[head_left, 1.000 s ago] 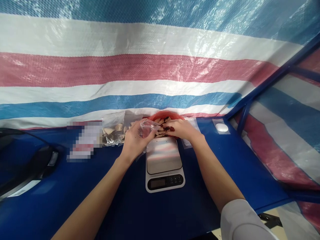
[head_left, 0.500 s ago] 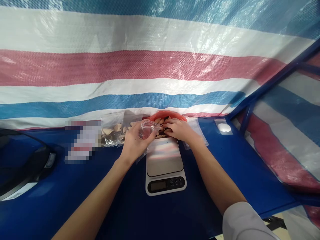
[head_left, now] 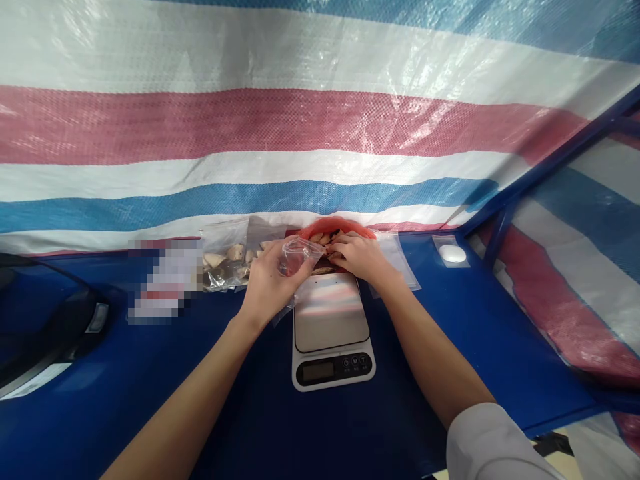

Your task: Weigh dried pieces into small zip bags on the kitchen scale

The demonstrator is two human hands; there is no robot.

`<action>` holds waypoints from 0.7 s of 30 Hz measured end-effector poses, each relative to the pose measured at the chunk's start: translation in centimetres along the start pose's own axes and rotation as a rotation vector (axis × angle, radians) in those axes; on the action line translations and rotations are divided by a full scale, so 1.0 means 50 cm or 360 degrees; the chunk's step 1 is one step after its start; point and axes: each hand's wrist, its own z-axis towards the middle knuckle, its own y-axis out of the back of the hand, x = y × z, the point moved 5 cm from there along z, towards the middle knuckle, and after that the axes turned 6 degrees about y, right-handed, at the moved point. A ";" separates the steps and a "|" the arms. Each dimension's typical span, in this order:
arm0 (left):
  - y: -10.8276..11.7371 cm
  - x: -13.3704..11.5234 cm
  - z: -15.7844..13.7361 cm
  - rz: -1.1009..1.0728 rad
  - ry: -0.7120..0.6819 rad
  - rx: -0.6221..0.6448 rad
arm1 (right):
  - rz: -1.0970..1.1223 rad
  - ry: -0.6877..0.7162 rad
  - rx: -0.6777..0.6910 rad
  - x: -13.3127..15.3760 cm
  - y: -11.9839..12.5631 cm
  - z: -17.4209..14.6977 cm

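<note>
From my remote seat, I saw the striped tarp [head_left: 300, 127] rising behind the blue table [head_left: 150, 373]. The kitchen scale [head_left: 331, 330] stood on that table, and I place everything else from it. Behind the scale sat the red bowl [head_left: 323, 225] of dark pieces. To the scale's left-rear lay a clear bag of pale chunks [head_left: 227, 260]. My left hand [head_left: 270, 283], just left of the scale's back edge, gripped a small clear bag [head_left: 297, 253], held open above that edge. My right hand [head_left: 357, 257], at the scale's rear, was curled over the bowl's pieces, though I could not tell whether it grasped any. Well right of the scale lay a small white object in a packet [head_left: 451, 253].
</note>
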 end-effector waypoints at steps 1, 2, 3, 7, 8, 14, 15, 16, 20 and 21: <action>0.000 0.000 0.000 0.0005 0.0002 0.0002 | 0.0002 -0.0007 -0.0003 -0.001 0.001 0.000; 0.000 0.000 0.000 0.0011 0.0004 0.0005 | 0.0002 -0.0014 -0.0006 -0.002 0.002 0.000; 0.000 -0.001 0.000 0.0017 0.0006 0.0009 | 0.0000 -0.0021 -0.0008 -0.003 0.004 -0.001; 0.001 -0.001 0.000 0.0015 0.0007 0.0008 | -0.0007 -0.0057 -0.0006 -0.007 0.008 -0.002; 0.001 -0.001 0.000 0.0012 0.0008 0.0005 | -0.0006 -0.0065 -0.0005 -0.007 0.008 -0.002; -0.001 0.000 -0.001 -0.0013 0.0000 -0.0005 | 0.0073 -0.0100 -0.0002 -0.011 0.008 -0.001; -0.001 0.000 -0.001 -0.0019 -0.0003 -0.0007 | 0.0107 -0.0109 0.0000 -0.013 0.010 -0.001; -0.002 0.000 -0.001 -0.0024 -0.0006 -0.0007 | 0.0146 -0.0112 -0.0001 -0.015 0.011 -0.001; -0.002 0.001 0.000 -0.0006 -0.0010 -0.0001 | 0.0328 -0.0053 -0.0050 -0.022 0.025 -0.002; -0.001 0.000 0.000 0.0004 -0.0015 0.0002 | 0.0373 -0.0048 -0.0078 -0.024 0.029 -0.003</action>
